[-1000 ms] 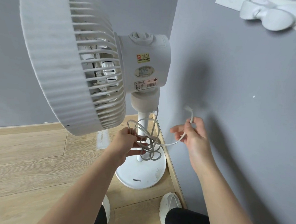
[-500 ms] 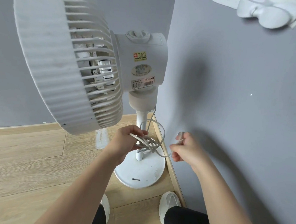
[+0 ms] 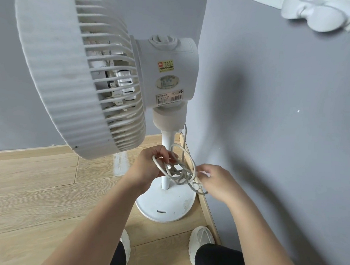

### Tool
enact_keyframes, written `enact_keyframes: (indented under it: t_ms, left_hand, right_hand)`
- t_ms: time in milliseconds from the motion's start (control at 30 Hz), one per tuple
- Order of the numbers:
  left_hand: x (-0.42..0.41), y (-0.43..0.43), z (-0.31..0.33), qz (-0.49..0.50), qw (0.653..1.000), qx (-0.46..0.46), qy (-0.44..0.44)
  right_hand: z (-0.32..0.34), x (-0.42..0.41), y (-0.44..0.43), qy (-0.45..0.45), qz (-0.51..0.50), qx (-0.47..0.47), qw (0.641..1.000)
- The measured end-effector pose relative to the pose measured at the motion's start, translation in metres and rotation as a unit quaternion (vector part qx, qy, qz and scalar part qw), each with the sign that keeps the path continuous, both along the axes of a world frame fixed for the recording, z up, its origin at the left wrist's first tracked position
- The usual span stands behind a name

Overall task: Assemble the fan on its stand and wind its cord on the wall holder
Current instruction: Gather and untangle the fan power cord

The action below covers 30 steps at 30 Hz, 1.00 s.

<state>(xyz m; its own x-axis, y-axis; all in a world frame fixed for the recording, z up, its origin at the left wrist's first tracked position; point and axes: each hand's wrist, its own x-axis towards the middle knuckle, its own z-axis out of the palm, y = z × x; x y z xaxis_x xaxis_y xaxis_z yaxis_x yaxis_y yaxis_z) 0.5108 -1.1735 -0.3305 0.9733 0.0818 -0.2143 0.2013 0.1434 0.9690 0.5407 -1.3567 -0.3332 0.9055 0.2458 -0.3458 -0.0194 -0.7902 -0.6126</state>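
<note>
A white fan head point(image 3: 81, 68) with a ribbed grille sits mounted on its white pole point(image 3: 167, 144), which rises from a round base point(image 3: 164, 206) on the wooden floor. A grey-white cord point(image 3: 179, 170) hangs from under the motor housing and is gathered into several loops in front of the pole. My left hand point(image 3: 151, 168) grips the loops on their left side. My right hand point(image 3: 214, 181) pinches the cord's free end at the right, close to the wall. A white wall holder point(image 3: 315, 12) is fixed high on the right wall, far above both hands.
Grey walls meet in a corner behind the fan, with a wooden skirting board point(image 3: 204, 202) along the right wall beside the base. My two white shoes point(image 3: 201, 236) stand just in front of the base. Wooden flooring point(image 3: 31, 184) spreads out to the left.
My right hand has come down from beside the wall and moved in toward the loops, laying more cord onto the bundle. My left hand has kept its hold on the loops.
</note>
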Motion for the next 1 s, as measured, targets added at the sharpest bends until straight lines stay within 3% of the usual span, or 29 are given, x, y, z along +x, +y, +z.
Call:
enact_keyframes:
  t_ms: [100, 167, 467, 633, 1000]
  left_hand:
    - [0.001, -0.001, 0.0, 0.0, 1.0, 0.007, -0.003]
    - [0.002, 0.0, -0.002, 0.0, 1.0, 0.014, -0.005]
    - [0.002, 0.004, -0.009, 0.009, 0.999, 0.043, 0.001]
    - [0.005, 0.002, -0.009, -0.04, 0.996, 0.062, 0.054]
    - [0.004, -0.005, 0.0, -0.031, 0.997, 0.052, 0.039]
  right_hand:
    - [0.003, 0.002, 0.003, -0.029, -0.014, 0.145, 0.989]
    - [0.005, 0.002, 0.006, -0.014, 0.007, 0.184, 0.983]
    - [0.006, -0.004, 0.013, -0.021, 0.068, 0.183, 0.981]
    - [0.003, -0.005, 0.018, -0.008, 0.028, 0.214, 0.976]
    - [0.001, 0.002, 0.022, -0.113, -0.006, 0.251, 0.961]
